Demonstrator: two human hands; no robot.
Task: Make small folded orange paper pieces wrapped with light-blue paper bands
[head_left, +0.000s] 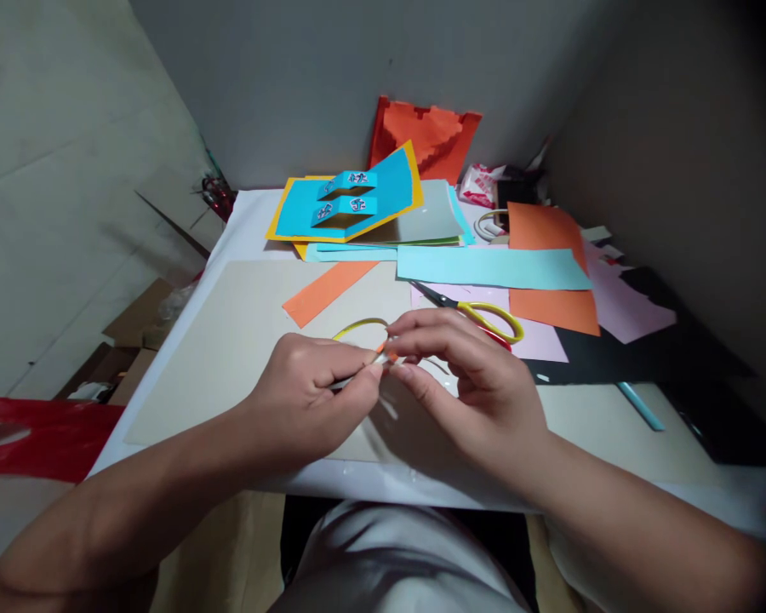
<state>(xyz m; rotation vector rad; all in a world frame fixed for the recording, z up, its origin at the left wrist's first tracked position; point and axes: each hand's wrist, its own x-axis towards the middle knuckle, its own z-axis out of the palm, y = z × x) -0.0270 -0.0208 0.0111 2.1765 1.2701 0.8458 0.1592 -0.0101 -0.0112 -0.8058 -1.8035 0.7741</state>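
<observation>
Over the middle of the table, my left hand pinches a small white-and-orange piece between thumb and forefinger. It looks like a paper strip, though fingers cover most of it. My right hand meets it from the other side, thumb and fingertips closed on its end. Behind the fingers curves a thin yellow edge, mostly hidden; what it belongs to I cannot tell. Just beyond my right hand lie scissors with yellow and red handles, blades pointing left. An orange paper strip rests on the grey board.
At the back stands a blue-and-yellow pop-up card on stacked paper, with a red cut-paper card against the wall. A light-blue strip, orange paper, pink paper and black paper lie right. A blue stick lies nearer.
</observation>
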